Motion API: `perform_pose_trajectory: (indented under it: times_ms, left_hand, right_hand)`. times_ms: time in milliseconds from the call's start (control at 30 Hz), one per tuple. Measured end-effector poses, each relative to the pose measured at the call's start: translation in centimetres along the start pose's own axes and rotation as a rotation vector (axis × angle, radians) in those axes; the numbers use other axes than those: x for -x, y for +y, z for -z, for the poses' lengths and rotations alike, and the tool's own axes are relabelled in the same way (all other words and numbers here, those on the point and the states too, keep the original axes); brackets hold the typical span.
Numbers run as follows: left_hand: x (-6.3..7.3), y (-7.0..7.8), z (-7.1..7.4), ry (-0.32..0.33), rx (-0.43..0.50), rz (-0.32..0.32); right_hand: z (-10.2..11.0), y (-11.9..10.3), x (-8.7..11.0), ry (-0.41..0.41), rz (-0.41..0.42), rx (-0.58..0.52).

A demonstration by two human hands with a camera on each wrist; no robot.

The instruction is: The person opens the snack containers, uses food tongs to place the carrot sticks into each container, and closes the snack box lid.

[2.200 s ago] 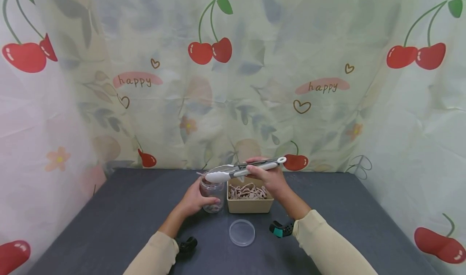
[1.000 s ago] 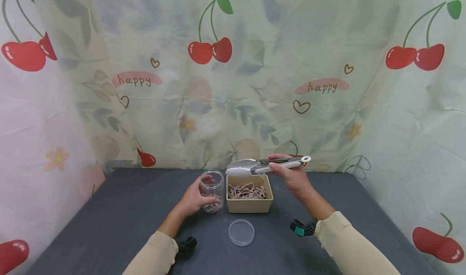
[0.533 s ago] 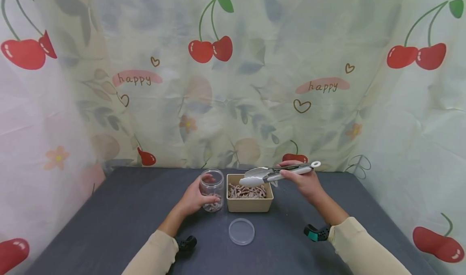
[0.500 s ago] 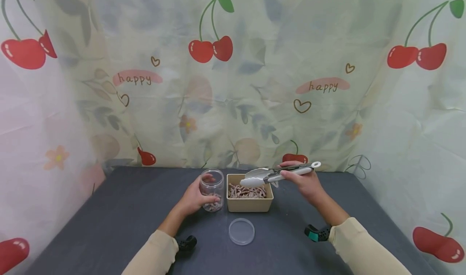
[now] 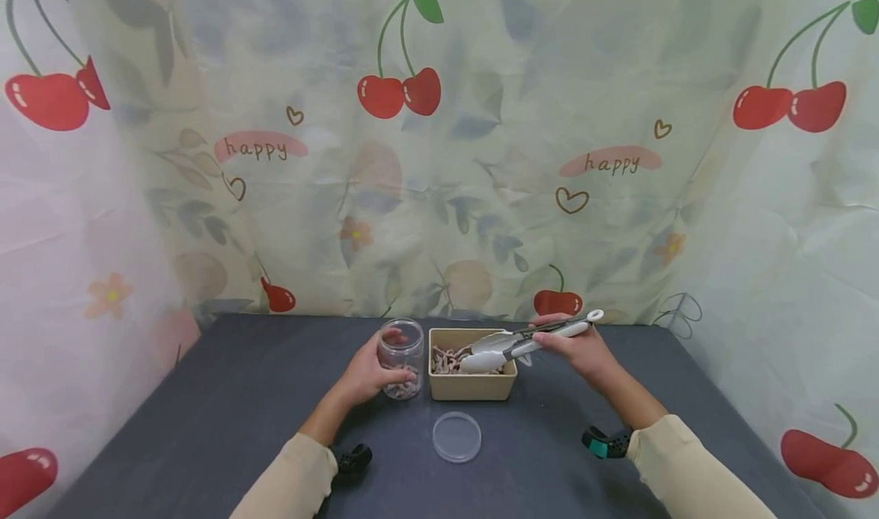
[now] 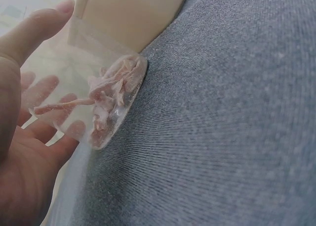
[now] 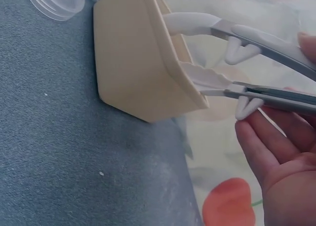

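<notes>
My left hand (image 5: 365, 372) is wrapped around a clear jar (image 5: 401, 343) standing on the dark table. Pale pinkish-brown strips (image 6: 111, 87) lie in the bottom of the jar, as the left wrist view shows. My right hand (image 5: 578, 351) grips white-and-grey tongs (image 5: 529, 341) by their arms. The white tong heads reach down into a beige box (image 5: 472, 388), among more of the same strips (image 5: 445, 360). In the right wrist view the two arms of the tongs (image 7: 256, 43) stand apart. Inside the box, the tips are hidden by its wall, so whether they pinch any strips cannot be seen.
A round clear lid (image 5: 456, 436) lies flat on the table (image 5: 522, 481) in front of the box. Behind the table hangs a curtain (image 5: 481, 198) printed with cherries. Black bands (image 5: 607, 443) sit at both wrists.
The tongs have swung right from above the jar, then dipped down into the box. My right arm has shifted right with them. The left hand and jar have stayed in place.
</notes>
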State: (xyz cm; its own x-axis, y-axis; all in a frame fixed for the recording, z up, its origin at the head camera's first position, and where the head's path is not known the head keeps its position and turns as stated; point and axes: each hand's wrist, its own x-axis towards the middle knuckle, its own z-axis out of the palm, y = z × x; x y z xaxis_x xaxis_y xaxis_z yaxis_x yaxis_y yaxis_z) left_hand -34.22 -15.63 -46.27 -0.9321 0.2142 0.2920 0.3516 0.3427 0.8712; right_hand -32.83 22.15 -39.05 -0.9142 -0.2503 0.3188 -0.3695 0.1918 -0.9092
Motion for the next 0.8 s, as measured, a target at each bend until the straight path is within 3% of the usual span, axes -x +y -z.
perform_pose_trajectory:
  times_ms: [300,567,800]
  left_hand:
    - [0.0,-0.2,0.0,-0.007,0.015,0.001]
    - [1.3,3.2,0.4,-0.026,0.021,-0.01]
    - [1.4,3.9,0.6,-0.035,0.005,0.003]
  right_hand:
    - [0.3,-0.4,-0.2,-0.04,-0.028,-0.003]
    - [0.6,-0.5,-1.0,-0.074,-0.03,0.024]
    - [0.4,-0.4,-1.9,-0.132,-0.029,0.059]
